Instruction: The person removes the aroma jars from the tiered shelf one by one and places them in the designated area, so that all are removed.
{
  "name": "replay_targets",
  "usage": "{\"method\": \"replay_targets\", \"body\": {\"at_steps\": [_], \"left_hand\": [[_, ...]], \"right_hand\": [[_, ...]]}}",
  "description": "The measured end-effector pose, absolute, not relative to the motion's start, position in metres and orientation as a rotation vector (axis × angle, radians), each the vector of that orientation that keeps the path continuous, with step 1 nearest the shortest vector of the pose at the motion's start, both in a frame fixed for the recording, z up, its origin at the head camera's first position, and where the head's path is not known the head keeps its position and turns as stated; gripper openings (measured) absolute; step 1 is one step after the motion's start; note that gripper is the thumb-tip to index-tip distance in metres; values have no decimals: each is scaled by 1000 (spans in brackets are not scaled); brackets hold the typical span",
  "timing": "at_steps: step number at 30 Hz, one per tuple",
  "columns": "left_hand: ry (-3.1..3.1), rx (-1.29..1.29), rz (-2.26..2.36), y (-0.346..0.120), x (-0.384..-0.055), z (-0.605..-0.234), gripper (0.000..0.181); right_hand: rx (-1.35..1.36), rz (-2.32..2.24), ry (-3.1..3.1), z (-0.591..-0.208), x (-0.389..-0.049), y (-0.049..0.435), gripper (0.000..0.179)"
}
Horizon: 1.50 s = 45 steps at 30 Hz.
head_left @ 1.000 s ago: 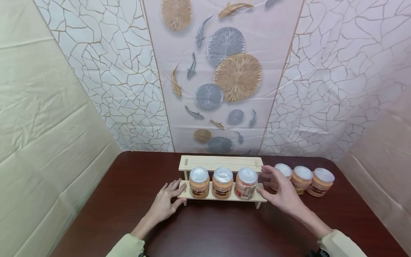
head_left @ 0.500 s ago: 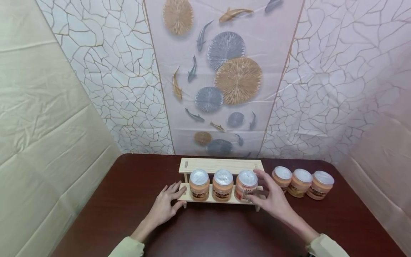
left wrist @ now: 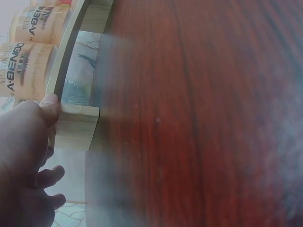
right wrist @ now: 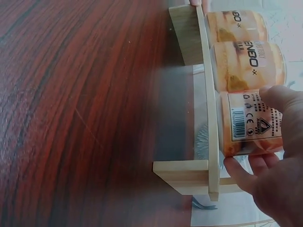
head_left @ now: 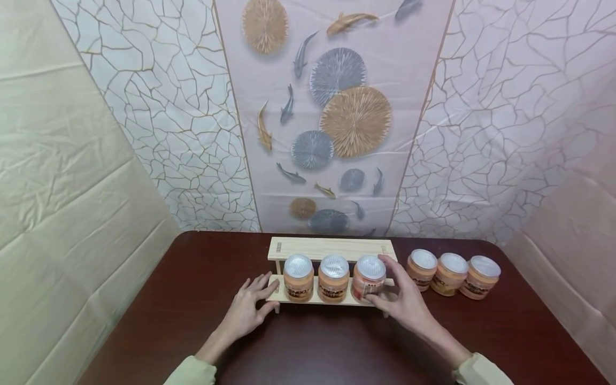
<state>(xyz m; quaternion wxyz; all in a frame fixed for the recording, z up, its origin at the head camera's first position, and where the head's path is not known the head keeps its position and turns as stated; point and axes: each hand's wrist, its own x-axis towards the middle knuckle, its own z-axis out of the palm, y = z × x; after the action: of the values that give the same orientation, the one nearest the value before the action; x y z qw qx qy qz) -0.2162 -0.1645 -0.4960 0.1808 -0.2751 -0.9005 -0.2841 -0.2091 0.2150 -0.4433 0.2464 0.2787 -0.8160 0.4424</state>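
A two-tier wooden rack (head_left: 329, 248) stands on the table, with three orange jars with clear lids in a row on its lower shelf. My right hand (head_left: 409, 306) grips the rightmost jar (head_left: 369, 271), thumb at its front and fingers round its far right side. That jar's label (right wrist: 246, 118) shows a barcode and small print, whereas the middle jar (head_left: 333, 278) and left jar (head_left: 298, 278) face forward with large brand letters. At the rack's left end, my left hand (head_left: 246, 309) holds the lower shelf, its thumb against the front edge in the left wrist view.
To the right of the rack, three more jars of the same kind, one of them a lidded jar (head_left: 449, 274), stand close together on the dark red-brown table (head_left: 327, 347). Behind the table hangs a patterned cloth (head_left: 313, 107), with pale fabric walls on both sides.
My right hand has moved left from the rack's right end onto the rightmost jar and taken hold of it. My left hand stays at the shelf's left end.
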Motion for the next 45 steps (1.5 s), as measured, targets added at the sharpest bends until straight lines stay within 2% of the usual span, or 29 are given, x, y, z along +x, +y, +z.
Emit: {"method": "replay_targets", "body": {"at_steps": [6,16,24,31,45], "left_hand": [[-2529,-783,-791,-165,-216,-495,48],[-2542,-785,-797,-166,-217,-495,48],[-2534,-791,-798,-166,-218,-496,48],[-2522,-791,-792,-166,-218,-495,48],[-2544,-776,-792,-165,-216,-494,49]], "right_hand": [[745,1176,-2204,-447,-211,211,98],[683,1194,-2231,-449,-210,207,97],[720,1167,-2209,-419,-192,197,86],[660,1200,-2254,-443,-207,216,92],[582,1136,-2269,-433,-200,242,92]]}}
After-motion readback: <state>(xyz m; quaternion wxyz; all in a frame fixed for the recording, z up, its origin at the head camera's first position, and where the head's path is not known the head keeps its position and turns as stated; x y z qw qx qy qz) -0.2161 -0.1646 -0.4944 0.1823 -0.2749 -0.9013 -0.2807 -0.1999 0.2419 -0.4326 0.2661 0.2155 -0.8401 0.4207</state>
